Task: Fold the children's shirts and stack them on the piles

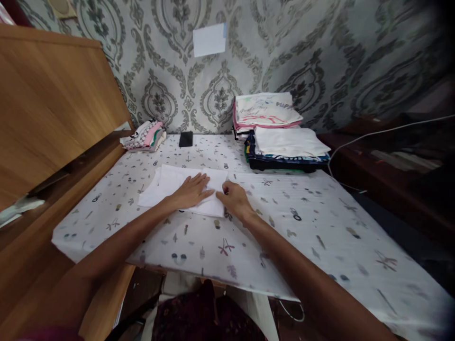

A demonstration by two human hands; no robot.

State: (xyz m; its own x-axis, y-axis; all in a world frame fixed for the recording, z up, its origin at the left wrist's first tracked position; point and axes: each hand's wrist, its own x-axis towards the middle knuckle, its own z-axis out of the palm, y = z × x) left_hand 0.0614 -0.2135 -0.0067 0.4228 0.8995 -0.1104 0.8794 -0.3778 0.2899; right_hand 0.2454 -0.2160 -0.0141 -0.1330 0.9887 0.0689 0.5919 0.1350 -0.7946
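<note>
While the left hand (192, 192) lies flat and open on the plain white, folded cloth (168, 181), presumably steadying it, the right hand (235, 199) curls at its right edge; pinch indeterminable. Cloth sits on the white, motif-printed, fabric-covered table (302, 241), likely for two-handed reach.

The left hand (192, 191) lay flat on a white cloth (167, 181); the right hand (234, 198) curled at its right edge (folded clothes (289, 142) sat stacked beyond).

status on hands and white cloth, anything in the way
Left hand flat on white cloth; right hand curled at its right edge, grip unclear. Folded clothes stacked beyond, not touching.
</note>
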